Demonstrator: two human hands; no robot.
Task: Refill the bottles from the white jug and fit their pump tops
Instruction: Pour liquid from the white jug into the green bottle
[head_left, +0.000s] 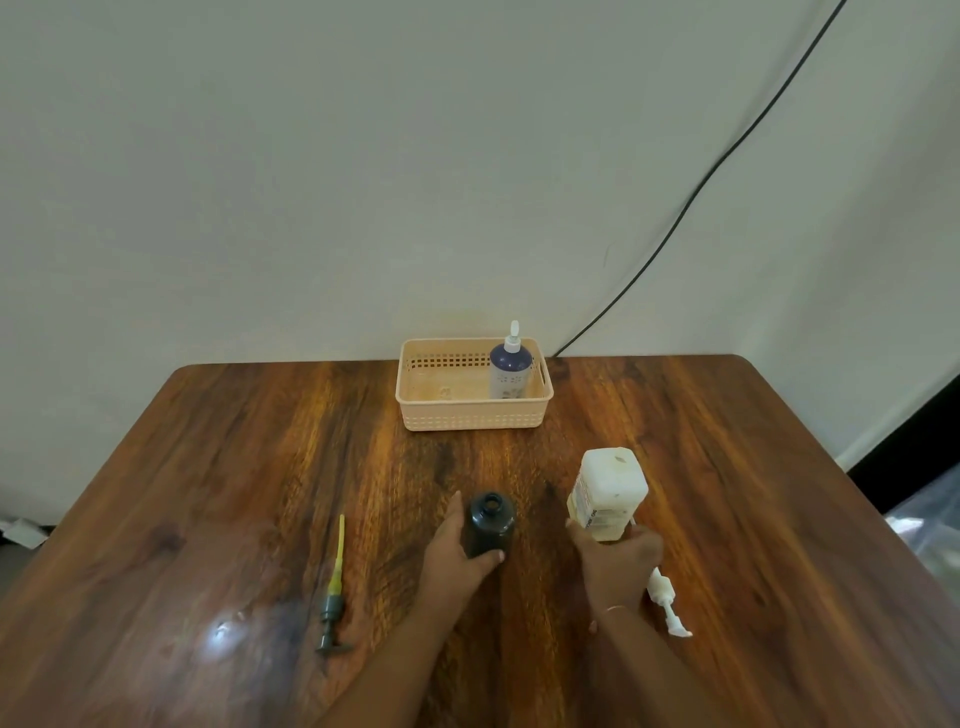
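A dark open-necked bottle (490, 525) stands upright near the table's middle, and my left hand (457, 553) wraps around its left side and base. My right hand (618, 564) grips the lower part of the white jug (607, 493), which stands upright to the right of the bottle. A white pump top (667, 603) lies flat on the table just right of my right wrist. A dark pump top with a yellowish tube (335, 587) lies on the table to the left. A blue bottle with a white pump fitted (510, 364) stands in the basket.
A peach plastic basket (447, 415) sits at the far edge of the wooden table (208, 493), against a pale wall. A black cable (701, 187) runs down the wall at the right. Clear plastic wrap (930, 525) lies beyond the table's right edge.
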